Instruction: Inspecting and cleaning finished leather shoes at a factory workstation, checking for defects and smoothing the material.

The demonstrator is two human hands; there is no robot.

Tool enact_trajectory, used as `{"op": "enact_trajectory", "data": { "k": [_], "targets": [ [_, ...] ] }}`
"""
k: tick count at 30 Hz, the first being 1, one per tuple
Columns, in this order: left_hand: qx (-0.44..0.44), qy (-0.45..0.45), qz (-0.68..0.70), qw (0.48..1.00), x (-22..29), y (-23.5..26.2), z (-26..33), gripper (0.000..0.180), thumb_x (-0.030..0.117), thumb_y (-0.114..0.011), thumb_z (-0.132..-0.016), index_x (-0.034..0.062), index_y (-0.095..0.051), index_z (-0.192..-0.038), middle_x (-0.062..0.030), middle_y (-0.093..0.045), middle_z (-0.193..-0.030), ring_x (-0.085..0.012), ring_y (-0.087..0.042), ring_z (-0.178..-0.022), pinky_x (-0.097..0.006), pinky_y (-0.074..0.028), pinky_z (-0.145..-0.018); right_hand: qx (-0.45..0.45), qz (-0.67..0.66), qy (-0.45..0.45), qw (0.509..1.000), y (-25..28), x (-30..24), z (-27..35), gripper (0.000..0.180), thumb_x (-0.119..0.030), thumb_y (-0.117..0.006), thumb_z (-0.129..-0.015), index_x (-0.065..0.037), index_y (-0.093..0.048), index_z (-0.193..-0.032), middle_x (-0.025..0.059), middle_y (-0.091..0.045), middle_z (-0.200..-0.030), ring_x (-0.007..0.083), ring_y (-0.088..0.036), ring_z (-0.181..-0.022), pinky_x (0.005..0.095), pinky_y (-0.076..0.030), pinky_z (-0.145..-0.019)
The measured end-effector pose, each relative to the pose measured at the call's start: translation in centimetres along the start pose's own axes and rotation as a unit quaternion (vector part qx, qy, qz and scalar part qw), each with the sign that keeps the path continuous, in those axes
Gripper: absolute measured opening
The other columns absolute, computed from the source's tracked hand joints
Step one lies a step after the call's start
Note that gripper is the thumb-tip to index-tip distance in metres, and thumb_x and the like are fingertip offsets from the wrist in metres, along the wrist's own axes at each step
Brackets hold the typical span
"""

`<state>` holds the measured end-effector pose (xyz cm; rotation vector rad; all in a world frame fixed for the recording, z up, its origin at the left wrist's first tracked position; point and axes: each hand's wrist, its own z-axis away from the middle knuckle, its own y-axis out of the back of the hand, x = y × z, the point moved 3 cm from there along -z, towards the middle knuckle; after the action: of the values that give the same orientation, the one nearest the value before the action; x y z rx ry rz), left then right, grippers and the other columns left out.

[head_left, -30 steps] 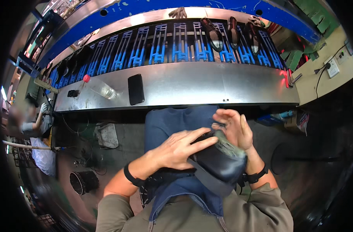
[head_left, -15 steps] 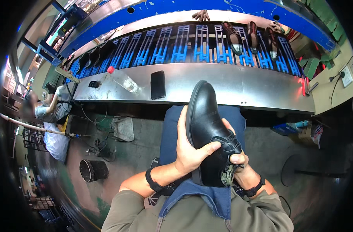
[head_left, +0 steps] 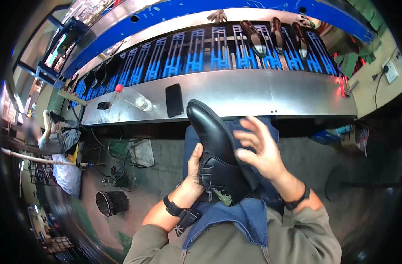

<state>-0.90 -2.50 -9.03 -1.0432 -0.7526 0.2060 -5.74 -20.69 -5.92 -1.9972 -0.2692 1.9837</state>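
- my left hand (head_left: 193, 169) has its grip closed on the black leather shoe (head_left: 216, 154), from its left side, toe pointing away from me.
- my right hand (head_left: 258, 149) is open, fingers spread, just right of the shoe.
- beyond both grips, a black phone (head_left: 174, 100) lies on the metal tabletop (head_left: 262, 94).

Beyond our fingers (head_left: 249, 132) we see a long steel surface (head_left: 262, 94). On it lie a dark phone (head_left: 174, 100), a clear bottle (head_left: 137, 101) with a red cap further to the left of them, and a small black object (head_left: 103, 105).
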Motion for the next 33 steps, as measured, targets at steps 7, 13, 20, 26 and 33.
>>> {"op": "enact_trajectory", "data": {
  "k": [7, 13, 20, 26, 33],
  "targets": [
    [0.069, -0.017, -0.116, 0.991, -1.2, 1.1, 1.4, 0.070, 0.051, -0.053, -0.099, 0.0020, -0.043, -0.148, -0.0165, -0.054, -0.144, -0.0284, -0.055, -0.130, -0.041, -0.042, -0.114, 0.006, 0.200, 0.071, 0.977, -4.7, 0.2, -1.6, 0.075, -0.015, -0.075, -0.084, 0.001, -0.036, -0.148, 0.0263, -0.055, -0.136, 0.0374, -0.060, -0.123, 0.0426, -0.047, -0.103],
    [0.069, -0.020, -0.033, 0.997, -1.3, 1.8, -0.2, 0.069, 0.054, -0.051, -0.099, 0.0018, -0.046, -0.145, -0.0160, -0.057, -0.140, -0.0279, -0.058, -0.127, -0.041, -0.044, -0.112, 0.023, 0.361, 0.129, 0.923, -3.3, 1.0, 0.6, 0.069, -0.023, -0.066, -0.095, 0.007, -0.034, -0.149, 0.0327, -0.049, -0.141, 0.0447, -0.052, -0.131, 0.0452, -0.043, -0.109],
    [0.155, 0.166, -0.038, 0.973, -3.9, 0.1, -0.1, 0.083, 0.077, -0.043, -0.092, 0.0069, -0.059, -0.134, -0.0150, -0.058, -0.137, -0.0316, -0.063, -0.114, -0.044, -0.051, -0.099, 0.089, 0.290, 0.153, 0.940, 6.9, -2.9, 3.0, 0.047, -0.033, -0.039, -0.106, 0.004, -0.066, -0.118, 0.0151, -0.065, -0.101, 0.0164, -0.055, -0.075, 0.0303, -0.045, -0.073],
    [-0.131, -0.095, -0.749, 0.643, -3.3, 3.0, -6.9, 0.095, 0.025, -0.094, -0.061, 0.0007, -0.048, -0.140, -0.0209, -0.053, -0.139, -0.0382, -0.053, -0.128, -0.044, -0.042, -0.111, 0.110, -0.036, -0.107, 0.988, 15.5, 5.5, 1.9, 0.040, -0.029, -0.040, -0.108, 0.000, -0.064, -0.119, 0.0083, -0.066, -0.116, 0.0160, -0.060, -0.109, 0.0315, -0.045, -0.100],
    [-0.223, -0.103, -0.700, 0.671, -4.4, 3.6, -9.9, 0.099, 0.021, -0.095, -0.057, 0.0009, -0.045, -0.141, -0.0217, -0.057, -0.138, -0.0397, -0.056, -0.127, -0.048, -0.045, -0.107, 0.122, 0.075, -0.042, 0.989, 16.6, 7.4, 0.9, 0.041, -0.023, -0.038, -0.105, 0.005, -0.066, -0.111, 0.0148, -0.068, -0.112, 0.0219, -0.062, -0.110, 0.0343, -0.046, -0.100]
  ]
}}
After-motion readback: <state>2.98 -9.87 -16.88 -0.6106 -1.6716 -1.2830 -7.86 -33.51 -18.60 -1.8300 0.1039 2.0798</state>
